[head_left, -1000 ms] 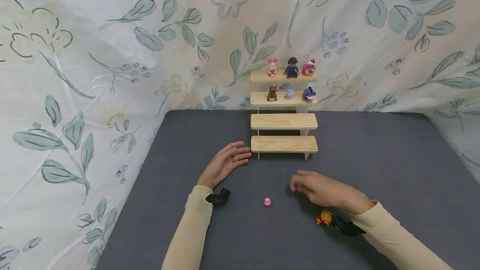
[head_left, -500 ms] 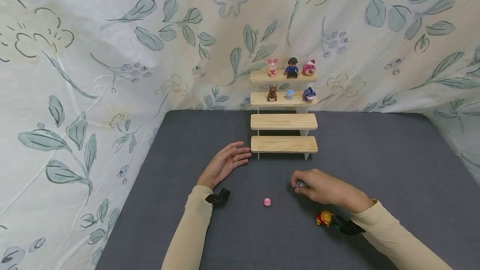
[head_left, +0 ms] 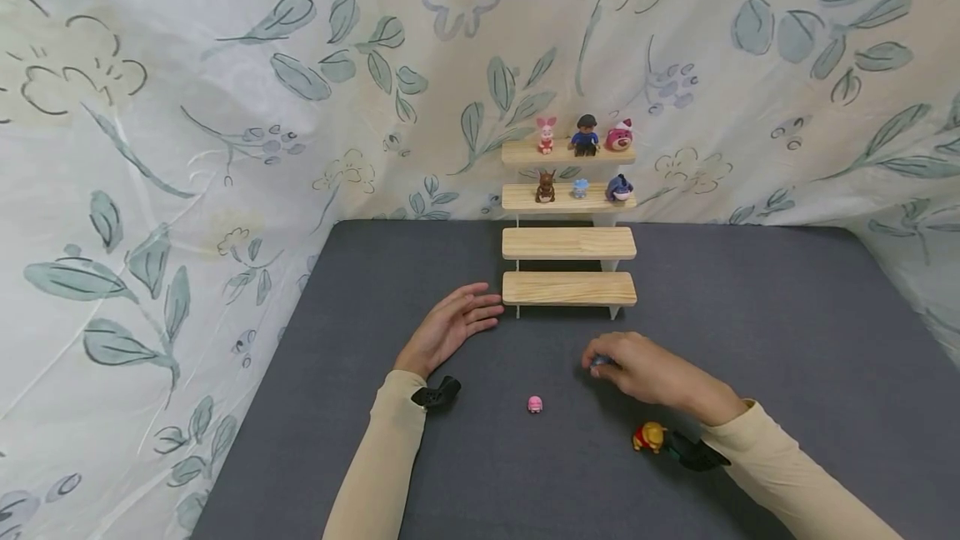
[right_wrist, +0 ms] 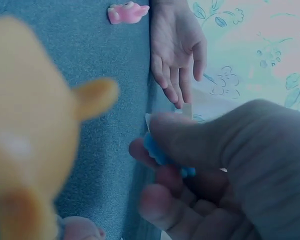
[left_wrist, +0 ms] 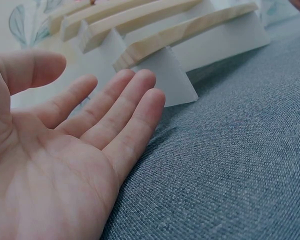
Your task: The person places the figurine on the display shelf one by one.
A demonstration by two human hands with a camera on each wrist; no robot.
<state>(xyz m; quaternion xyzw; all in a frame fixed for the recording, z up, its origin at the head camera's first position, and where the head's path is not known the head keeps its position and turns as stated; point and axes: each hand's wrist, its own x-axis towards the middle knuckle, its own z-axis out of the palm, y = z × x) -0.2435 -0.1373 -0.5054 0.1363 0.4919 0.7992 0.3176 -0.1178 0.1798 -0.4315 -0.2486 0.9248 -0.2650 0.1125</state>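
My right hand [head_left: 648,369] pinches a small blue toy figurine [right_wrist: 157,151] between thumb and fingers, above the dark table. Fingers cover most of the figurine, so its exact shape is hidden. My left hand [head_left: 450,327], palm turned inward and fingers loosely extended, is beside the left end of the wooden tiered shelf [head_left: 568,288]; it holds nothing. Between the hands, nearer the front, stands a small pink figurine [head_left: 535,404]. A yellow bear figurine in a red shirt [head_left: 648,437] is by the right wrist and looms large in the right wrist view [right_wrist: 30,110].
On the top tier [head_left: 525,154] stand a pink-eared figurine [head_left: 546,137], a figure in blue [head_left: 585,137] and a magenta bear [head_left: 619,137]. Below them are a brown figurine [head_left: 545,187], a light-blue one [head_left: 580,188] and a blue-purple donkey [head_left: 619,188]. Patterned cloth [head_left: 375,148] hangs behind.
A blue figurine, out of sight a second ago, has come into view in my right hand's fingers. That hand has turned slightly; the left hand stays put.
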